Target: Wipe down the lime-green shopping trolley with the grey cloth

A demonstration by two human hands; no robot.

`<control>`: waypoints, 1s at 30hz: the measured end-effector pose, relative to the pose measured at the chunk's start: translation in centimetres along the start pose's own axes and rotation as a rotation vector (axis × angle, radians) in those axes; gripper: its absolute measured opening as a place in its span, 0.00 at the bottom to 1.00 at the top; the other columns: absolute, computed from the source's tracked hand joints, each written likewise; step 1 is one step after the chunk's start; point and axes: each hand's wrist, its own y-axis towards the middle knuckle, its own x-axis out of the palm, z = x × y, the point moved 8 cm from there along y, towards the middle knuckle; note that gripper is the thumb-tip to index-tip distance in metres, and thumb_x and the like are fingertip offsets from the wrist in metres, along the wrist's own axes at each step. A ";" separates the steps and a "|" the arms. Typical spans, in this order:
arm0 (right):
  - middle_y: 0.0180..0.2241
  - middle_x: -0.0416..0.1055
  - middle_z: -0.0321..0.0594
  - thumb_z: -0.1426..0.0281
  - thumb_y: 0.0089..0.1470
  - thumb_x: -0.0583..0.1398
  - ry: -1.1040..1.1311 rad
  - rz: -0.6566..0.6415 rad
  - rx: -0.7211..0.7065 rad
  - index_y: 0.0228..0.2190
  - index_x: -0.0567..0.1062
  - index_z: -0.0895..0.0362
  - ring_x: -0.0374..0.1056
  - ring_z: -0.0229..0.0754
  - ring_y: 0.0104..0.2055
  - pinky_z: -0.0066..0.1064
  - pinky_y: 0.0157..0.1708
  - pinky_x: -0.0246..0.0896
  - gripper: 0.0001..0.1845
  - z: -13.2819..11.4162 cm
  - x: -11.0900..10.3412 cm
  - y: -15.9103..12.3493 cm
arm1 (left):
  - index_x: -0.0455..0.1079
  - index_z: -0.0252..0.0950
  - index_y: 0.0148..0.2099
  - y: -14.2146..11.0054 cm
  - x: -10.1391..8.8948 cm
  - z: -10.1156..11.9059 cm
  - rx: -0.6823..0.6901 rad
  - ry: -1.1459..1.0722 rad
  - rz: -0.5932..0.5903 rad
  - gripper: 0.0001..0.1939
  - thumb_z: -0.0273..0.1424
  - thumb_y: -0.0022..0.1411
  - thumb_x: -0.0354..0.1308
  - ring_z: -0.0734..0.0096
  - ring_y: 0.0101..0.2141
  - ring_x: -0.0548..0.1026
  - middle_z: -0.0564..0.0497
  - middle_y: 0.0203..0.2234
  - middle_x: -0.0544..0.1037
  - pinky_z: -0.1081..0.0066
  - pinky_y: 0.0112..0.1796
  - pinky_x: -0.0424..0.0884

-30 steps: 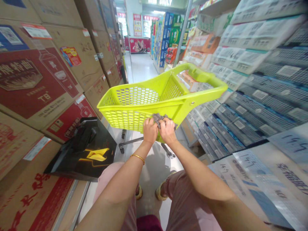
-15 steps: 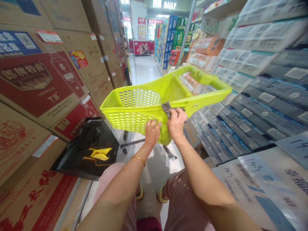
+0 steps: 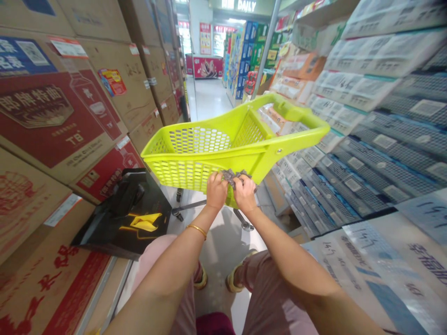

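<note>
A lime-green shopping cart (image 3: 199, 160) with a perforated basket stands crosswise in front of my knees, its handle toward the right. My right hand (image 3: 245, 193) is closed on a crumpled grey cloth (image 3: 230, 176) and presses it to the basket's lower side wall. Close beside it, my left hand (image 3: 217, 191) has its fingers bent against the same wall, at the cloth's left end. Its fingertips are partly hidden. A gold bracelet sits on my left wrist. The basket shows no goods inside.
Stacked cartons (image 3: 52, 116) line the left side, with a black bag (image 3: 115, 218) leaning there. Packs of paper goods (image 3: 370, 158) are piled along the right. A metal pole (image 3: 267, 46) rises behind the cart, and the aisle floor (image 3: 209, 95) runs back to a red chest (image 3: 206, 67).
My right hand moved up and right with the cloth along the cart's side, then came back down beside my left hand. My left hand and the cart shifted only slightly.
</note>
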 end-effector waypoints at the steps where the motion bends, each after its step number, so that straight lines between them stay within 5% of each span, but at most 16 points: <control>1: 0.44 0.64 0.48 0.74 0.57 0.50 0.008 -0.026 -0.003 0.44 0.73 0.56 0.55 0.43 0.39 0.35 0.40 0.51 0.16 0.0 0.2 -0.2 | 0.73 0.35 0.31 -0.3 -0.1 0.0 0.018 -0.009 0.005 0.12 0.26 0.63 0.49 0.58 0.51 0.65 0.43 0.45 0.73 0.59 0.52 0.64; 11: 0.46 0.65 0.49 0.74 0.58 0.48 0.009 -0.276 -0.075 0.47 0.71 0.57 0.54 0.46 0.41 0.37 0.41 0.51 0.18 -1.3 2.7 -2.8 | 0.69 0.35 0.48 -3.0 -0.5 -0.5 0.027 0.069 -0.073 0.12 0.27 0.64 0.49 0.60 0.50 0.68 0.41 0.46 0.73 0.60 0.51 0.66; 20: 0.44 0.63 0.45 0.75 0.53 0.51 0.013 0.100 0.075 0.43 0.72 0.54 0.56 0.45 0.42 0.36 0.43 0.52 0.17 -0.2 -1.5 1.6 | 0.71 0.38 0.47 -1.3 1.3 -2.1 -0.043 0.092 -0.149 0.13 0.30 0.66 0.48 0.59 0.51 0.66 0.44 0.49 0.71 0.59 0.52 0.64; 30: 0.46 0.65 0.47 0.72 0.56 0.52 -0.029 -0.014 0.076 0.44 0.73 0.54 0.56 0.45 0.41 0.37 0.43 0.50 0.16 -1.3 2.0 2.5 | 0.73 0.40 0.44 -1.3 2.2 -3.1 -0.056 0.037 -0.126 0.12 0.28 0.65 0.48 0.61 0.46 0.65 0.47 0.42 0.73 0.65 0.47 0.64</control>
